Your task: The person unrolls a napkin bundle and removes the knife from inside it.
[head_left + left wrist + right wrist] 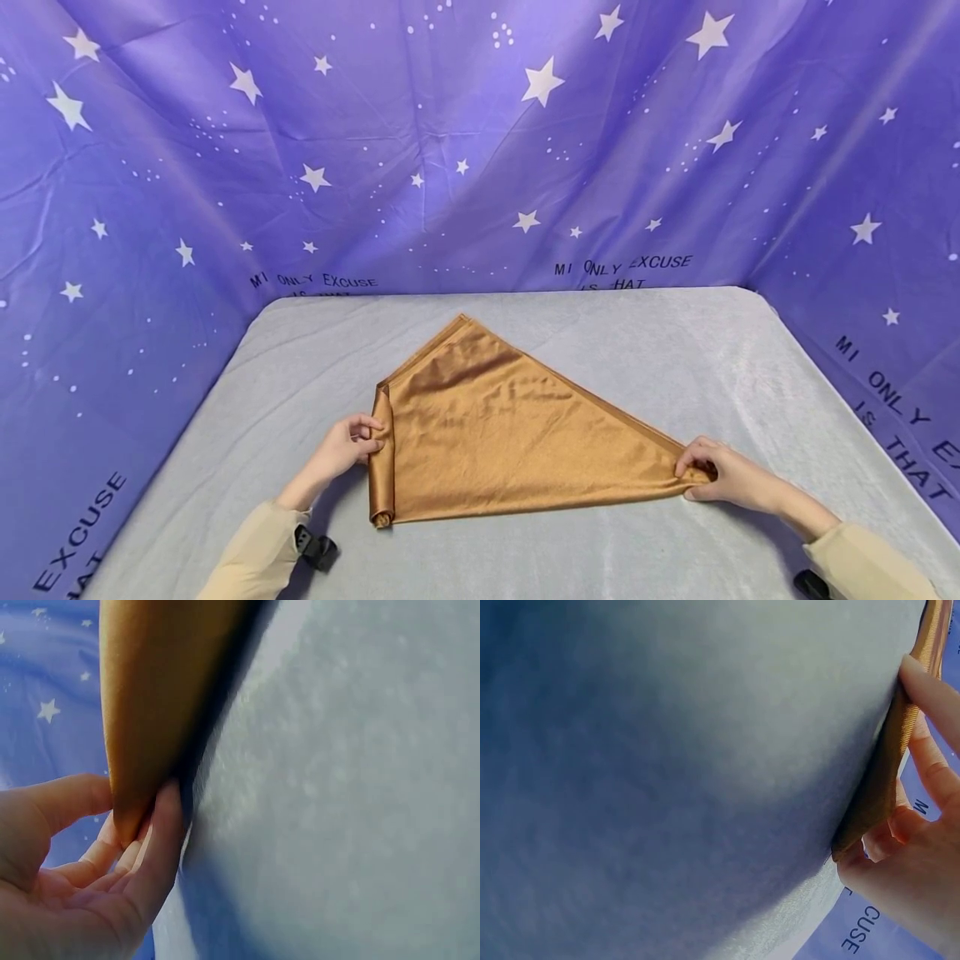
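A shiny golden-brown cloth (517, 433), folded in layers, lies on the table with a peak at the back and a narrow end to the right. Its left edge forms an upright roll (382, 479). My left hand (341, 450) grips that roll near its middle; in the left wrist view the thumb and fingers stand on either side of the brown fabric (161, 682). At the narrow right end, my right hand (735, 479) pinches the bunched corner. The right wrist view shows the fingers (930, 686) along the cloth's edge (885, 772). Layers inside the roll are hidden.
The table (300, 358) has a pale grey fabric cover and a rounded far edge. Purple curtains (420, 150) with white stars and black lettering hang behind it and on both sides. A black wrist device (318, 550) sits at the left sleeve.
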`<state>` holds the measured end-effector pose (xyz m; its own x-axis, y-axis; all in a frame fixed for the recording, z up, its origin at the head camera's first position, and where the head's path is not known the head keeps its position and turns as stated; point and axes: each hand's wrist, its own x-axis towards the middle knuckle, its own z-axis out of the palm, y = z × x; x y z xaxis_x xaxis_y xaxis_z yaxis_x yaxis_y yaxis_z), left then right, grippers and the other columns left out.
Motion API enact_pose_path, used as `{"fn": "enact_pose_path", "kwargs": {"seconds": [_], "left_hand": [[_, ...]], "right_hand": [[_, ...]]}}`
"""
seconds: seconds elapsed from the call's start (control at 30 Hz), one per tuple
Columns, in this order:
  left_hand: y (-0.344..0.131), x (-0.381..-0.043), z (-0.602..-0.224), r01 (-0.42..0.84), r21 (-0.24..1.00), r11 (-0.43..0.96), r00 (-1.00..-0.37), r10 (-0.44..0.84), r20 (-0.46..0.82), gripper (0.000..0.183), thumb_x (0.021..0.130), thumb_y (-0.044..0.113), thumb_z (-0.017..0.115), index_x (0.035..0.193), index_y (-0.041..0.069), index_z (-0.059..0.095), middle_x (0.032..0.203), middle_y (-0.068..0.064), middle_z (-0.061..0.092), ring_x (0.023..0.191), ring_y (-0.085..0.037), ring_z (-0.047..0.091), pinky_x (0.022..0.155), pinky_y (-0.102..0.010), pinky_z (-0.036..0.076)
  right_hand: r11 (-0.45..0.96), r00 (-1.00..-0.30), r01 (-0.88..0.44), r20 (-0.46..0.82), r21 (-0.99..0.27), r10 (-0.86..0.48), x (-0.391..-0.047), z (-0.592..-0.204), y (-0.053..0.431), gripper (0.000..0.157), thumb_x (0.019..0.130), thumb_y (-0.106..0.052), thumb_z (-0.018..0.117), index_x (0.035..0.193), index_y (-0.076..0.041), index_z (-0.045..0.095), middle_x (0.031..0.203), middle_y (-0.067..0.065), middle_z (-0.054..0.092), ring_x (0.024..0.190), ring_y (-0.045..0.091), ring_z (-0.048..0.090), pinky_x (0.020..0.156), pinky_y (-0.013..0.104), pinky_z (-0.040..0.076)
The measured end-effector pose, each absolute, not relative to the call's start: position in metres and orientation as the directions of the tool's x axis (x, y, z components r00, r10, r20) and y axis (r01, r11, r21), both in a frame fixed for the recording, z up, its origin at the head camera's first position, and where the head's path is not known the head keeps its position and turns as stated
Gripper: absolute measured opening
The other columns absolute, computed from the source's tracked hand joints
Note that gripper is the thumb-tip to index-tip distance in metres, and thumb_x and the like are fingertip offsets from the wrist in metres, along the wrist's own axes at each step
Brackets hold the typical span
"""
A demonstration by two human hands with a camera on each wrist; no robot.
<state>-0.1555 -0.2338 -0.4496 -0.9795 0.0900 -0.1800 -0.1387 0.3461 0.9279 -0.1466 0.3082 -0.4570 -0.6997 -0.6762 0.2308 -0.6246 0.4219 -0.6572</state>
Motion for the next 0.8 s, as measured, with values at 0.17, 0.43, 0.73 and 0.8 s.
{"fn": "enact_pose_path", "kwargs": {"seconds": [0.17,0.43,0.73,0.8], "left_hand": [[-0.2421,-0.1533,-0.4525,-0.163,0.940,0.301,-0.972,0.115,-0.205,0.028,0.078,-0.006,0.058,0.101,-0.015,0.047,0.071,-0.002,0.052,0.059,-0.009,0.054,0.052,-0.024,0.048],[-0.2432,-0.1516,-0.4507,-0.158,0.931,0.329,-0.975,0.097,-0.200,0.028,0.078,-0.005,0.060,0.100,-0.016,0.048,0.068,-0.002,0.053,0.056,-0.009,0.053,0.050,-0.026,0.048],[-0.2452,-0.1502,-0.4507,-0.071,0.865,0.497,-0.988,0.083,-0.129,0.019,0.076,-0.006,0.062,0.093,-0.010,0.056,0.059,-0.004,0.051,0.048,-0.014,0.051,0.044,-0.028,0.047],[-0.2443,-0.1496,-0.4492,-0.065,0.839,0.540,-0.991,0.063,-0.118,0.017,0.076,-0.005,0.062,0.092,-0.008,0.058,0.057,-0.004,0.051,0.046,-0.014,0.050,0.042,-0.027,0.045]], "right_hand": [[0.422,-0.700,-0.624,0.229,-0.658,-0.677,-0.1459,-0.4579,0.3080,0.025,0.068,-0.005,0.073,0.085,-0.013,0.057,0.087,0.001,0.052,0.080,0.003,0.043,0.063,0.021,0.034],[0.416,-0.700,-0.621,0.230,-0.665,-0.676,-0.1467,-0.4578,0.3087,0.025,0.068,-0.004,0.073,0.084,-0.013,0.058,0.086,0.002,0.051,0.079,0.003,0.043,0.062,0.021,0.034],[0.420,-0.698,-0.625,0.231,-0.658,-0.677,-0.1466,-0.4576,0.3087,0.025,0.068,-0.004,0.073,0.085,-0.013,0.058,0.086,0.001,0.051,0.078,0.003,0.043,0.062,0.021,0.034],[0.419,-0.697,-0.627,0.232,-0.656,-0.678,-0.1468,-0.4578,0.3087,0.025,0.067,-0.004,0.073,0.085,-0.013,0.057,0.086,0.001,0.051,0.078,0.003,0.043,0.062,0.021,0.034]]}}
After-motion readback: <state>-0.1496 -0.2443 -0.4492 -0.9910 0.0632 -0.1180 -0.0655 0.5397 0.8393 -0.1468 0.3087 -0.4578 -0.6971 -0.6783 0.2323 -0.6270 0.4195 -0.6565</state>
